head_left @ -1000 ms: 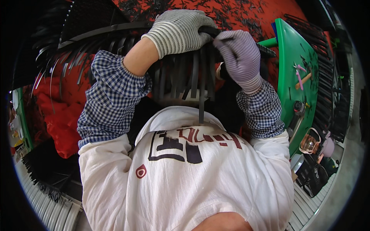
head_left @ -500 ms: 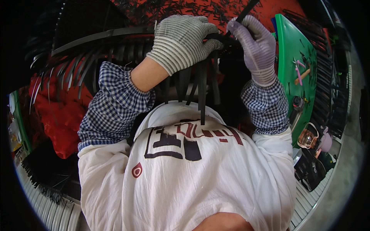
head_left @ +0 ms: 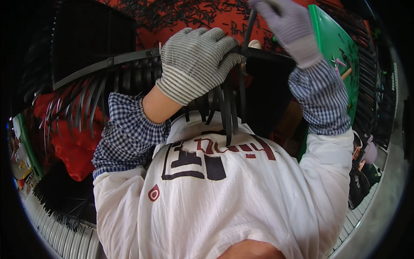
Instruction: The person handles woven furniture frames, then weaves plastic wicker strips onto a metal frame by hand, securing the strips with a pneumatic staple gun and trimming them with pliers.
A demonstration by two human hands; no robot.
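My left hand [head_left: 194, 60], in a grey striped glove, is closed over the long black rim [head_left: 114, 61] of a piece with black flat strips [head_left: 91, 101] hanging from it. Thumb and fingers pinch the rim where one upright black strip [head_left: 249, 30] comes out. That strip runs up to the fingertips of my right hand [head_left: 286, 30], in a purplish striped glove, which seems to grip its upper end; motion blur and the top edge of the picture hide part of the fingers. More loose strip ends [head_left: 230, 108] dangle below my left hand, over my white shirt.
Black strip scraps litter the red surface [head_left: 207, 19] beyond my hands. At the right stands a green board [head_left: 330, 39] with pink-handled cutters [head_left: 340, 63] and scraps on it. A red bag [head_left: 75, 146] lies at the left. A black panel [head_left: 92, 41] is at the far left.
My right hand has moved up and outward to the right, drawing the black strip upright and taut. My left hand stays on the rim, slightly lower and more to the left.
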